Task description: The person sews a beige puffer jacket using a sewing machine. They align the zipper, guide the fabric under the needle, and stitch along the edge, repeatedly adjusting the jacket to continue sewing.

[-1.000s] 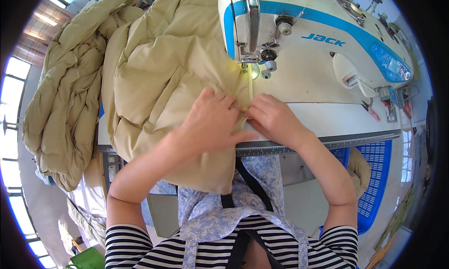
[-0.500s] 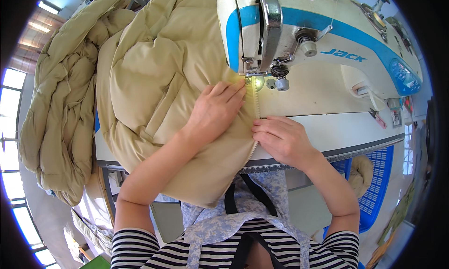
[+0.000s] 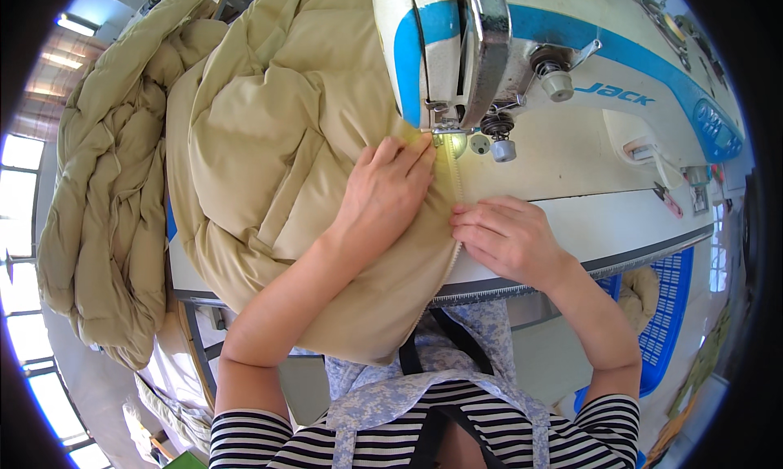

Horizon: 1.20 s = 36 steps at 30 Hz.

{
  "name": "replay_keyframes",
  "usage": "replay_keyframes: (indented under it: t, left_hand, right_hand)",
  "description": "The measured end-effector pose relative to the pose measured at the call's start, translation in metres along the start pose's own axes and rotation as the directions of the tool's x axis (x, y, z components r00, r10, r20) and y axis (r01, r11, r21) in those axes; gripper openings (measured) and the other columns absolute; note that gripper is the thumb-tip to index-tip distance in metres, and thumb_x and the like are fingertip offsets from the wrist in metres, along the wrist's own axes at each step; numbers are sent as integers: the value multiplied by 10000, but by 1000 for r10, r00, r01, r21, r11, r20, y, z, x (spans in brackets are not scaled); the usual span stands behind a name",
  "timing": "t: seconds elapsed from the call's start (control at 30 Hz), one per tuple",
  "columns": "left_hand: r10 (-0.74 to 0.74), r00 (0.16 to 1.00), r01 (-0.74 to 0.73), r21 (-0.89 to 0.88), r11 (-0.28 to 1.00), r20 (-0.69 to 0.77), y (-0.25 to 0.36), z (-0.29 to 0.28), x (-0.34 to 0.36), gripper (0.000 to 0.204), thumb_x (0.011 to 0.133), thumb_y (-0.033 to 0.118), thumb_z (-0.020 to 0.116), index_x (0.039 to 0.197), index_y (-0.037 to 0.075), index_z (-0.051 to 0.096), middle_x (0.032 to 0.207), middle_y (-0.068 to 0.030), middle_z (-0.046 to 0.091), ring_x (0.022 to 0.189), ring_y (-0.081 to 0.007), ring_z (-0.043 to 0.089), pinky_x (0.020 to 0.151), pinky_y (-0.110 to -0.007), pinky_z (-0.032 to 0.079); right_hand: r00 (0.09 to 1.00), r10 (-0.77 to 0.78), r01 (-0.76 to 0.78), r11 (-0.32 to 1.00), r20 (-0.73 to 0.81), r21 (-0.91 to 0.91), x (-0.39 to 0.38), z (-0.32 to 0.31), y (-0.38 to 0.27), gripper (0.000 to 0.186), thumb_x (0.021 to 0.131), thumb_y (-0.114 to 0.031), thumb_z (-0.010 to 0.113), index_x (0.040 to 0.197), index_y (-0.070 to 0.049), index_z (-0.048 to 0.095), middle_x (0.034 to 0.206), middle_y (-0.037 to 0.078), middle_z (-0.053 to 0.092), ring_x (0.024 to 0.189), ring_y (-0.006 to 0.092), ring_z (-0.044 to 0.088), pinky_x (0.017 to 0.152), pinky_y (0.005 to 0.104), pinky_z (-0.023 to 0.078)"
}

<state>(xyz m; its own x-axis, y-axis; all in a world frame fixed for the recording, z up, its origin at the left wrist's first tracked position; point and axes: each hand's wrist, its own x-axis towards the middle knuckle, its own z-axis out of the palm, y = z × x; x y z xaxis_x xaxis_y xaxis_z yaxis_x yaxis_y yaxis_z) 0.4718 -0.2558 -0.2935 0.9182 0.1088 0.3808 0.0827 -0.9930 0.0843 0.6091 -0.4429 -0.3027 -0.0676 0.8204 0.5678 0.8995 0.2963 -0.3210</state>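
A tan padded jacket (image 3: pixel 245 151) lies across the sewing machine's bed, a zipper (image 3: pixel 457 175) with pale teeth running down its right edge. That edge passes beneath the presser foot (image 3: pixel 444 132) under a yellowish light. My left hand (image 3: pixel 387 188) rests flat on the fabric, its fingers extended and the fingertips just left of the foot. Lower along the zipper, my right hand (image 3: pixel 507 236) pinches the edge between thumb and fingers. The jacket's lower corner hangs over the table's front edge toward my lap.
The white and blue sewing machine (image 3: pixel 555 49) overhangs the work from the right. Small pink-handled snips (image 3: pixel 670 201) lie at the table's right. Below stands a blue plastic basket (image 3: pixel 670 306) with tan padded fabric. Another tan padded piece (image 3: pixel 106 216) hangs at the left.
The whole view has shifted slightly, so the table and machine appear a little further right. Both hands keep nearly the same places on the jacket.
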Motion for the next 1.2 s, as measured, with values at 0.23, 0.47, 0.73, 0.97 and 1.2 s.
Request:
replay_keyframes:
  t: [0.23, 0.47, 0.73, 0.97, 1.2]
  left_hand:
    - [-31, 999, 31, -14, 999, -35, -3, 2, 9, 333, 888, 128, 711, 1205, 26, 693, 1186, -78, 705, 1116, -262, 602, 943, -389, 499]
    - [-52, 999, 52, -41, 998, -10, -12, 6, 15, 260, 888, 119, 703, 1134, 36, 710, 1037, -80, 715, 1082, -272, 609, 909, -396, 513]
    - [-27, 999, 26, -31, 999, -40, -26, 13, 20, 80, 831, 90, 653, 897, 71, 693, 975, -28, 684, 1085, -236, 589, 905, -364, 486]
    - [-19, 1000, 18, -32, 999, -11, -37, 17, 18, 121, 867, 112, 627, 938, 63, 711, 1029, -45, 705, 1138, -254, 576, 941, -372, 480]
    - [1, 1000, -2, -49, 999, -26, -42, 12, 23, 161, 874, 111, 622, 995, 64, 717, 1089, -52, 709, 1190, -259, 562, 973, -370, 474]
  right_hand:
    - [999, 7, -7, 1000, -32, 12, 5, 3, 9, 110, 797, -72, 744, 892, -73, 688, 944, 28, 712, 876, 191, 709, 755, 316, 573]
    - [999, 34, -33, 999, 20, -23, 8, 2, 13, 212, 764, -38, 766, 966, -69, 712, 1038, 32, 728, 972, 197, 714, 789, 344, 581]
    - [1000, 14, -16, 998, -24, -57, 18, 7, 17, 156, 781, -45, 762, 918, -49, 687, 1008, 55, 731, 895, 224, 715, 770, 337, 574]
    - [1000, 28, -27, 997, 1, -66, 22, 9, 17, 162, 780, -30, 761, 929, -51, 701, 1029, 52, 744, 947, 224, 724, 790, 343, 579]
    - [998, 62, -61, 994, 5, -92, 25, 11, 17, 179, 785, -9, 756, 953, -61, 725, 1072, 46, 754, 989, 229, 724, 823, 362, 585]
